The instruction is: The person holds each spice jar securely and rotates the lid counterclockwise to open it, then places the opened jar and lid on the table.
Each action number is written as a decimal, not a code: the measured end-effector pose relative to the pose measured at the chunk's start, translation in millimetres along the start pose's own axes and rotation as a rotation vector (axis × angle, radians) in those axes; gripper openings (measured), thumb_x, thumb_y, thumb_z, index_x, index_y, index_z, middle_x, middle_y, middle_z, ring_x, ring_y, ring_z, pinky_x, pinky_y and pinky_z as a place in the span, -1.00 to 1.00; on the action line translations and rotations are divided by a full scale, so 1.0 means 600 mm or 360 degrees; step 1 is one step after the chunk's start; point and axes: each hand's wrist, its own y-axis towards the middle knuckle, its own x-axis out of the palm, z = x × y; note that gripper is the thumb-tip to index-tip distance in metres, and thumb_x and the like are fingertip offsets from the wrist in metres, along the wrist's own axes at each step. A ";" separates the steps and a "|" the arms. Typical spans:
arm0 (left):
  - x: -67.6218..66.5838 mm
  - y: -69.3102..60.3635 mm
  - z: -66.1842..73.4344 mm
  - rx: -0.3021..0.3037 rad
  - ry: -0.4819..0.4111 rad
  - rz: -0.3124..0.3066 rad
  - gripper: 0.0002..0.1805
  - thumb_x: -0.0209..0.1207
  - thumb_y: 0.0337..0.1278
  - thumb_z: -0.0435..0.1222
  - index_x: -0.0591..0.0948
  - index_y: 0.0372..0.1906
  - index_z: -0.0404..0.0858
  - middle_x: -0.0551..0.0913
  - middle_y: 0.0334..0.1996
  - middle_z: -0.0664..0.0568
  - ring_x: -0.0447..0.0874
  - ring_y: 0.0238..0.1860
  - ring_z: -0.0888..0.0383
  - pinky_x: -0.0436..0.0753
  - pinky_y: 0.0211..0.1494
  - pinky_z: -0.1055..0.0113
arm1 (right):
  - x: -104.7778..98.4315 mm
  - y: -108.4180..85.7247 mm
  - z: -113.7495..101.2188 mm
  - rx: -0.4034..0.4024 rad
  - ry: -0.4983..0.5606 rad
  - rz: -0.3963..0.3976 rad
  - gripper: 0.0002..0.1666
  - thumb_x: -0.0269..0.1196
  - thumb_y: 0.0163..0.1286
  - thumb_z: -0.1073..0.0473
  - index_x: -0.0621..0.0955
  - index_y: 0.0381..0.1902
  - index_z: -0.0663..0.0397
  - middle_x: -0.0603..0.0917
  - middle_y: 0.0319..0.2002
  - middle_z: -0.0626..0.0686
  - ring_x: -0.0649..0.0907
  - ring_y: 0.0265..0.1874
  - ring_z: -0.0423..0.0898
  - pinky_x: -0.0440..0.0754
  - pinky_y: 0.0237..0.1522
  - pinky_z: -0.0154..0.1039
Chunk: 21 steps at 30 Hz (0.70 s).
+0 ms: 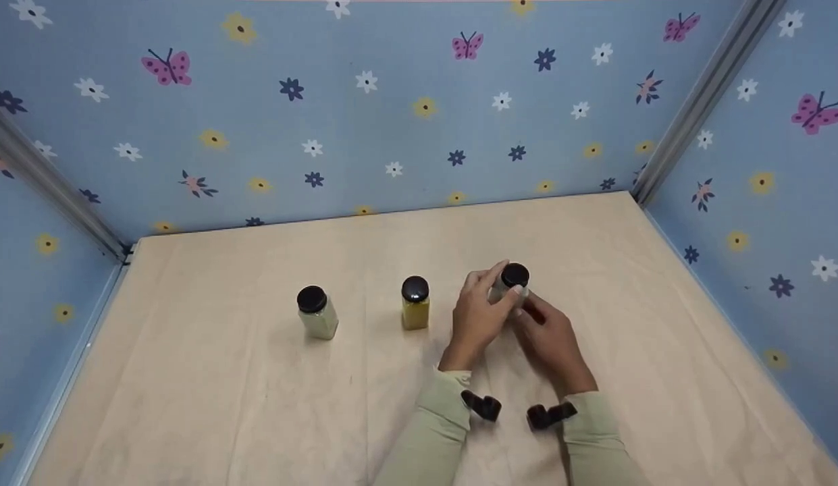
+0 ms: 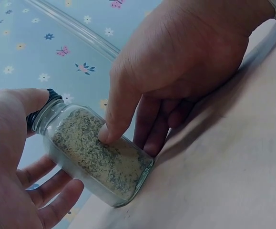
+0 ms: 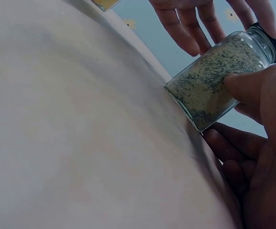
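A square glass spice jar (image 2: 97,152) with a black cap stands on the cloth, filled with pale seasoning flecked with dark green. At its cap, my left hand (image 1: 478,312) pinches with the thumb and a finger; the other fingers spread beside the glass in the left wrist view. Lower down, my right hand (image 1: 552,339) grips the body, its thumb (image 3: 245,86) pressed on one flat face and fingers around the base. In the head view both hands cover most of this jar.
Left of the hands stands a black-capped jar of yellow contents (image 1: 415,314). Farther left is another black-capped jar with pale green contents (image 1: 321,320). A beige cloth (image 1: 189,391) covers the table, with blue patterned panels (image 1: 364,128) behind and at both sides.
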 end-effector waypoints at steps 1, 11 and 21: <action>0.000 0.000 0.000 -0.0001 -0.0003 0.0005 -0.42 0.19 0.30 0.14 0.50 0.39 0.18 0.52 0.10 0.10 0.55 0.14 0.09 0.56 0.02 0.07 | 0.000 0.000 0.001 -0.0003 -0.0005 0.0004 -0.18 0.19 0.39 -0.37 0.40 0.48 -0.15 0.51 0.35 0.00 0.42 0.38 -0.03 0.31 0.39 -0.01; 0.004 -0.001 -0.002 -0.0003 -0.0124 0.0047 -0.41 0.24 0.26 0.13 0.55 0.35 0.09 0.54 0.09 0.12 0.56 0.15 0.11 0.54 0.12 0.09 | 0.002 0.004 0.007 -0.0058 -0.0071 0.0028 -0.29 0.20 0.47 -0.20 0.41 0.47 -0.10 0.53 0.33 0.05 0.44 0.36 0.00 0.34 0.37 0.01; 0.011 0.001 0.000 -0.0022 -0.0329 0.0119 -0.47 0.39 0.15 0.01 0.63 0.23 0.01 0.55 -0.05 0.11 0.56 0.02 0.11 0.56 -0.03 0.27 | 0.002 0.003 0.005 -0.0060 -0.0024 0.0054 -0.29 0.22 0.44 -0.24 0.44 0.45 -0.14 0.55 0.30 0.04 0.47 0.34 -0.01 0.35 0.36 -0.01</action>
